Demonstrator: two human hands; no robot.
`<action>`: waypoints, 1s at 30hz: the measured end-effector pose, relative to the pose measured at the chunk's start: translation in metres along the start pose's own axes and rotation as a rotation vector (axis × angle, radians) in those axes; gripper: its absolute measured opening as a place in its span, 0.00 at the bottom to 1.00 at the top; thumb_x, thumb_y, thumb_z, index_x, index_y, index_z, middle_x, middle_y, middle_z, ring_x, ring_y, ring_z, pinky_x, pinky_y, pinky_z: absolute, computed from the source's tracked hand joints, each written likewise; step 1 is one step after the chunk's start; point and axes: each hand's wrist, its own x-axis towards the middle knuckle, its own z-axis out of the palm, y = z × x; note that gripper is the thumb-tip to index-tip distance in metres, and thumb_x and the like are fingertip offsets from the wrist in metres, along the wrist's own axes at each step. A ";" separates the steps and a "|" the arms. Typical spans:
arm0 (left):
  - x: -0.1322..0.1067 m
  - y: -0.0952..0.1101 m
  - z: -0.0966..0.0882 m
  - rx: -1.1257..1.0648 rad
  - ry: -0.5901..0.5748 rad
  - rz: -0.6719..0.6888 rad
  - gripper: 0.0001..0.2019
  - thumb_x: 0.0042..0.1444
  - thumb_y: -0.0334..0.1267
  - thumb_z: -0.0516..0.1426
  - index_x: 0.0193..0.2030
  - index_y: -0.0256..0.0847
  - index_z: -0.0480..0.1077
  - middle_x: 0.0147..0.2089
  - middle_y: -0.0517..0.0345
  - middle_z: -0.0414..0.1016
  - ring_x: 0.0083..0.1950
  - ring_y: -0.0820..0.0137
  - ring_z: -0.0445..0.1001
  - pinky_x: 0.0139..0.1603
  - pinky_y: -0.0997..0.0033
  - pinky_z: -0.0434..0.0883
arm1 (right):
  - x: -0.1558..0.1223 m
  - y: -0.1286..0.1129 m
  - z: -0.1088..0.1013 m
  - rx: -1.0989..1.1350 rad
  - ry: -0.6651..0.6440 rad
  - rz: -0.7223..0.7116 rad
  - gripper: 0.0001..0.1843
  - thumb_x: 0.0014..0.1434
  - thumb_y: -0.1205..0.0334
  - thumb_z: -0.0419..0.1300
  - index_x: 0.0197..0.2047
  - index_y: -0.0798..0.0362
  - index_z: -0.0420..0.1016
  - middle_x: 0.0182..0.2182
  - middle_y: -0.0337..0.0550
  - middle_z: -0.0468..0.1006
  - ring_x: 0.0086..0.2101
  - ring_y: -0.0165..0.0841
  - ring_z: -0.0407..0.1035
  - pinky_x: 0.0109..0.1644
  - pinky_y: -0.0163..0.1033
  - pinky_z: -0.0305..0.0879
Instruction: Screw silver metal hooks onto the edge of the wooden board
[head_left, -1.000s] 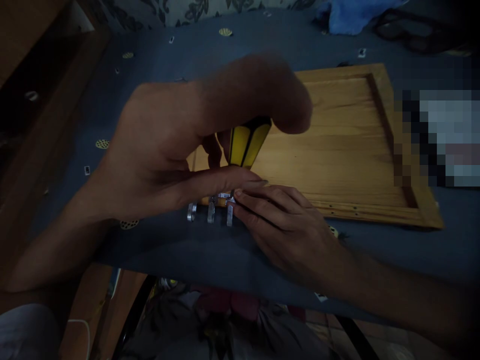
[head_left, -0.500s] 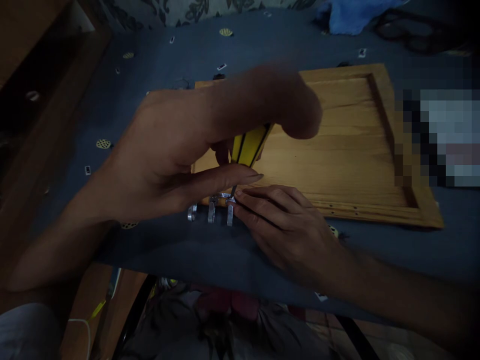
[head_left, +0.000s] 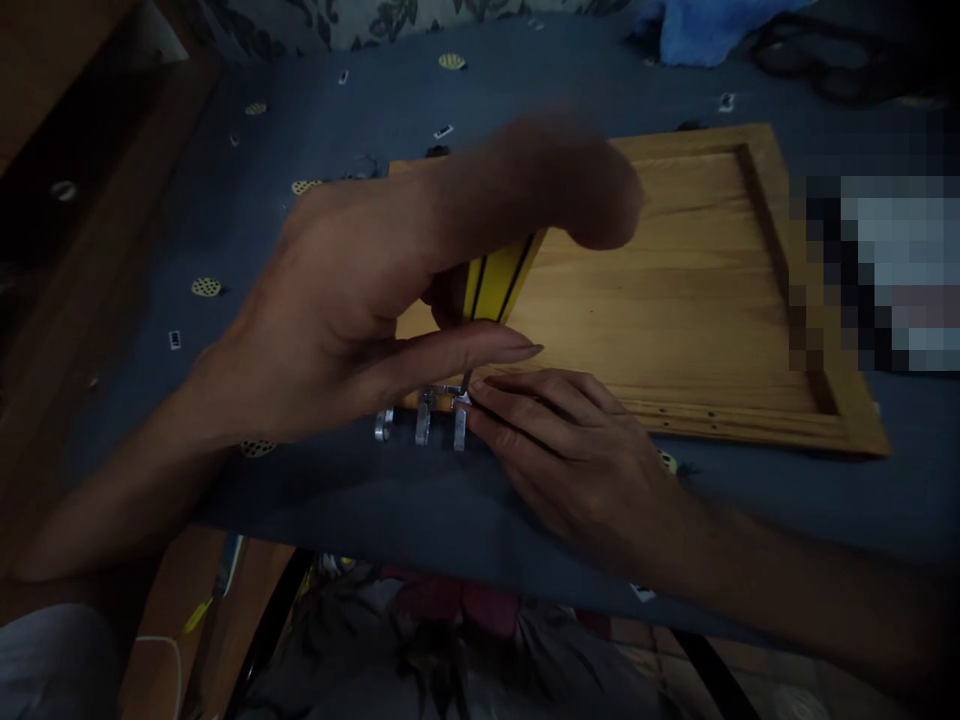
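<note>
A screwdriver with a yellow, black-striped handle (head_left: 495,280) is gripped by my left hand (head_left: 360,280), index finger curled over the top and thumb along the side. Its thin shaft points down to small metal hooks (head_left: 423,422) at the near edge of a framed wooden panel (head_left: 675,260). The fingertips of my right hand (head_left: 570,430) press on the rightmost hook (head_left: 460,428), beside the screwdriver tip. The exact seat of the tip is too small and dark to make out. Two other hooks stand to the left, their curved ends jutting past the panel's edge.
The panel lies on a dark blue patterned tablecloth (head_left: 300,500). A bright blue cloth (head_left: 697,35) and dark-framed glasses (head_left: 817,60) rest at the back right. A blurred-out rectangular object (head_left: 907,270) is at the right. Dark wooden furniture (head_left: 97,200) borders the left side.
My left hand has turned slightly with the screwdriver, its thumb sliding a little to the right across the handle's lower end. My right hand stays at the hook.
</note>
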 end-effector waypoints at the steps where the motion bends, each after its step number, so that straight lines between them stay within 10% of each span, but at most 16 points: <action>1: -0.001 0.001 0.000 0.018 0.012 -0.012 0.17 0.66 0.36 0.63 0.59 0.42 0.68 0.56 0.57 0.79 0.52 0.64 0.80 0.50 0.62 0.77 | 0.000 0.000 0.000 -0.001 -0.002 0.002 0.16 0.72 0.69 0.52 0.57 0.60 0.78 0.51 0.51 0.85 0.53 0.43 0.75 0.52 0.50 0.75; 19: 0.003 0.003 -0.003 -0.055 -0.065 -0.040 0.16 0.65 0.32 0.60 0.58 0.47 0.69 0.34 0.64 0.79 0.41 0.64 0.82 0.43 0.61 0.76 | -0.002 0.001 0.001 -0.029 0.010 -0.014 0.16 0.71 0.69 0.54 0.56 0.59 0.79 0.52 0.50 0.84 0.52 0.43 0.76 0.51 0.50 0.76; 25: 0.002 0.005 -0.001 -0.050 -0.096 -0.008 0.33 0.67 0.27 0.56 0.75 0.58 0.57 0.53 0.60 0.81 0.45 0.63 0.83 0.47 0.60 0.78 | -0.001 0.001 -0.001 -0.015 -0.004 0.001 0.16 0.71 0.70 0.54 0.57 0.61 0.78 0.51 0.52 0.85 0.51 0.45 0.76 0.51 0.51 0.75; 30: 0.003 0.003 -0.001 -0.076 -0.114 -0.037 0.23 0.68 0.30 0.56 0.67 0.50 0.66 0.42 0.62 0.83 0.46 0.63 0.84 0.45 0.61 0.79 | -0.002 0.001 -0.001 -0.004 -0.034 -0.010 0.18 0.71 0.70 0.52 0.58 0.60 0.78 0.53 0.54 0.84 0.52 0.46 0.76 0.51 0.53 0.76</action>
